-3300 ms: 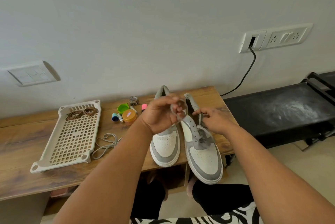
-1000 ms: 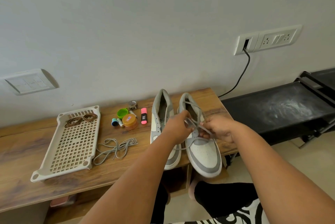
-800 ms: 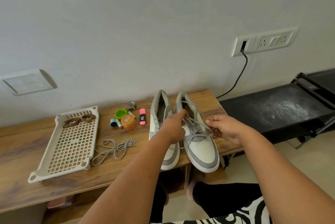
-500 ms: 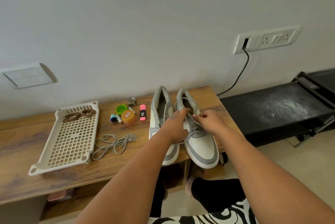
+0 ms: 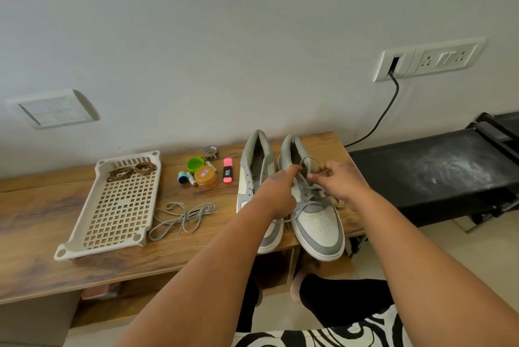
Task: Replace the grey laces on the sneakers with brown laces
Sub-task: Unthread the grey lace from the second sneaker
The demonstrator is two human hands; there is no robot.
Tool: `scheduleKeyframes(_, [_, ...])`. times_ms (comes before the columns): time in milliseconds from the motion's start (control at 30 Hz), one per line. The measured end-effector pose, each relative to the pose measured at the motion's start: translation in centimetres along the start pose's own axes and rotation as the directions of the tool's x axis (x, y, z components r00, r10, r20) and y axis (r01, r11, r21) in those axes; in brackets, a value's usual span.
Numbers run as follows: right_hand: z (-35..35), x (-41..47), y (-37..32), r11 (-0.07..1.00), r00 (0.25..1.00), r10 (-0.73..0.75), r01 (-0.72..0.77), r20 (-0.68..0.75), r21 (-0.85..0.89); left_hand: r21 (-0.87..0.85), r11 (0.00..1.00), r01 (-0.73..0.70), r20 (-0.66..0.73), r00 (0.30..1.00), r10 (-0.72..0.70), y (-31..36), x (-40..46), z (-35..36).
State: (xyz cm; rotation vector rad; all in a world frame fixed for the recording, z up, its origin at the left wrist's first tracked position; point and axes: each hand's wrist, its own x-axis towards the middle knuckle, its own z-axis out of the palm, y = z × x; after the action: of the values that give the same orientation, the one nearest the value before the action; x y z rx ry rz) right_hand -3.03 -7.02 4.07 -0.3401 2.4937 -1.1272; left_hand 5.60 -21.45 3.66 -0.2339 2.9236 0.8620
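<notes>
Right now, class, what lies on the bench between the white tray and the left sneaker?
In the head view, a loose grey lace lies on bare wood between the white tray and the left sneaker.

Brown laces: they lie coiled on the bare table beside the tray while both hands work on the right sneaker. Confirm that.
Wrong place. The head view shows the brown laces coiled inside the tray, at its far end. The rest holds: both hands work on the right sneaker.

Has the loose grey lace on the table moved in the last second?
No. The loose grey lace lies in the same spot, just right of the tray's near corner and below the orange jar.
</notes>
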Motion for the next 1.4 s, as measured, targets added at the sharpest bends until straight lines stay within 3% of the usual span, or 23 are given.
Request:
scheduleKeyframes(133, [-1.7, -0.2, 0.1, 0.963, 0.998, 0.048, -0.037, 0.032, -0.265, -0.039, 0.999, 0.02, 0.014, 1.0, -0.02, -0.1, 0.1, -0.3])
scheduleKeyframes(200, [-3.2, -1.2, 0.3, 0.867, 0.955, 0.263, -0.171, 0.138, -0.468, -0.05, 0.998, 0.026, 0.026, 0.999, -0.025, -0.2, 0.1, -0.3])
scheduleKeyframes(267, [-4.1, -1.8, 0.5, 0.758, 0.915, 0.388, -0.248, 0.111, -0.604, -0.053, 0.998, 0.03, 0.029, 0.999, -0.029, -0.2, 0.0, -0.4])
scheduleKeyframes(333, [-3.9, -1.3, 1.1, 0.782, 0.972, 0.233, -0.209, -0.037, -0.587, -0.052, 0.998, 0.028, 0.027, 0.999, -0.026, -0.2, 0.1, -0.5])
scheduleKeyframes(400, [-2.9, -0.6, 1.1, 0.922, 0.992, 0.017, -0.065, -0.128, -0.382, -0.05, 0.998, 0.029, 0.027, 0.999, -0.028, -0.2, 0.1, -0.5])
scheduleKeyframes(467, [-1.5, -0.5, 0.2, 0.972, 0.993, -0.096, 0.079, -0.071, -0.221, -0.048, 0.998, 0.029, 0.03, 0.999, -0.028, -0.2, 0.1, -0.5])
scheduleKeyframes(600, [-0.6, -0.6, 0.0, 0.946, 0.983, -0.179, 0.185, 0.047, -0.266, -0.046, 0.998, 0.036, 0.035, 0.999, -0.035, -0.2, 0.1, -0.4])
scheduleKeyframes(667, [-2.0, -0.6, 0.0, 0.902, 0.997, -0.063, 0.074, 0.04, -0.425, -0.047, 0.998, 0.038, 0.04, 0.999, -0.036, -0.2, 0.2, -0.6])
scheduleKeyframes(767, [-4.2, -1.7, 0.2, 0.63, 0.943, 0.326, -0.168, 0.061, -0.758, -0.051, 0.998, 0.041, 0.044, 0.998, -0.039, -0.2, 0.1, -0.7])
scheduleKeyframes(833, [-4.5, -2.2, 0.6, 0.552, 0.858, 0.502, -0.222, 0.107, -0.804, -0.06, 0.997, 0.044, 0.052, 0.998, -0.041, -0.2, 0.1, -0.7])
scheduleKeyframes(867, [-4.3, -2.0, 0.9, 0.565, 0.857, 0.505, -0.242, 0.1, -0.789, -0.064, 0.997, 0.046, 0.054, 0.998, -0.043, -0.2, 0.0, -0.7])
scheduleKeyframes(933, [-3.7, -1.0, 1.2, 0.673, 0.936, 0.349, -0.226, 0.033, -0.704, -0.066, 0.997, 0.048, 0.054, 0.998, -0.045, -0.2, 0.1, -0.7])
scheduleKeyframes(1033, [-2.0, 0.1, 1.0, 0.91, 0.999, -0.032, 0.044, 0.035, -0.413, -0.067, 0.997, 0.047, 0.052, 0.998, -0.043, -0.2, 0.1, -0.7])
scheduleKeyframes(1100, [-0.7, -0.3, 0.5, 0.94, 0.985, -0.162, 0.17, 0.052, -0.295, -0.068, 0.997, 0.047, 0.048, 0.998, -0.044, -0.1, 0.1, -0.7])
scheduleKeyframes(1167, [-0.2, -0.2, 0.4, 0.944, 0.981, -0.194, 0.195, 0.032, -0.264, -0.07, 0.996, 0.047, 0.046, 0.998, -0.044, -0.1, 0.0, -0.7])
scheduleKeyframes(1267, [-1.1, 0.9, 1.4, 0.934, 0.998, -0.041, 0.053, 0.041, -0.353, -0.076, 0.996, 0.048, 0.042, 0.998, -0.045, -0.2, 0.1, -0.7])
scheduleKeyframes(1333, [-2.5, 1.4, 2.7, 0.806, 0.979, 0.196, -0.13, 0.053, -0.578, -0.082, 0.995, 0.053, 0.046, 0.998, -0.049, -0.2, 0.1, -0.8])
scheduleKeyframes(1400, [-3.5, 1.0, 4.3, 0.633, 0.907, 0.417, -0.243, 0.059, -0.735, -0.083, 0.995, 0.051, 0.047, 0.998, -0.047, -0.2, 0.1, -0.9])
